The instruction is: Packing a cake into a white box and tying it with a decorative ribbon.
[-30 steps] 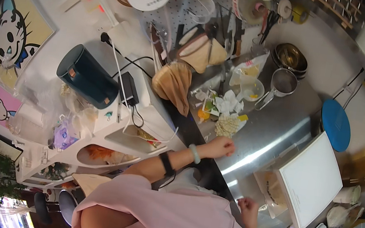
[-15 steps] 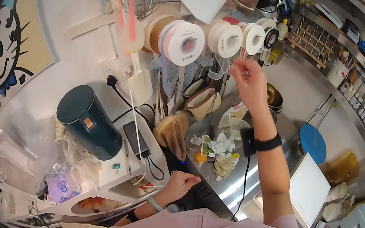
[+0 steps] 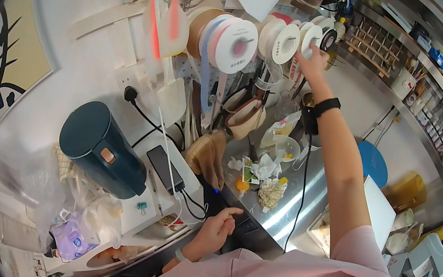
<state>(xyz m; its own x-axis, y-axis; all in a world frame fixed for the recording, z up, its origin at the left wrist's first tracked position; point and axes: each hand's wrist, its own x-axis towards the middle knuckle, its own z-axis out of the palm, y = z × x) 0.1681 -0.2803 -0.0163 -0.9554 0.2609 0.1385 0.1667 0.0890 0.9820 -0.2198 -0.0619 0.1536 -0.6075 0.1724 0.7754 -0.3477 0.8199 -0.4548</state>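
Observation:
My right hand (image 3: 312,62) reaches up to a row of ribbon spools on the pegboard, its fingers closed at the lower rim of a narrow white ribbon spool (image 3: 312,35). A strip of white ribbon with red print (image 3: 294,68) hangs just beside those fingers. To the left are a wider white spool (image 3: 287,44) and a large spool of pale ribbons (image 3: 236,47). Low in front of me, my left hand (image 3: 212,232) hovers by the counter edge, index finger stretched and the others loosely bent, with nothing in it.
A dark teal lidded canister (image 3: 103,146) and a black power adapter (image 3: 164,168) stand on the left shelf. Crumpled wrappers (image 3: 267,168) litter the steel counter (image 3: 284,217). A black cable (image 3: 303,191) crosses it. Whisks and spatulas (image 3: 172,33) hang at upper left.
My right hand has moved up and forward from below the spools to the narrow white spool. My left hand's index finger has stretched out more. The view has shifted slightly.

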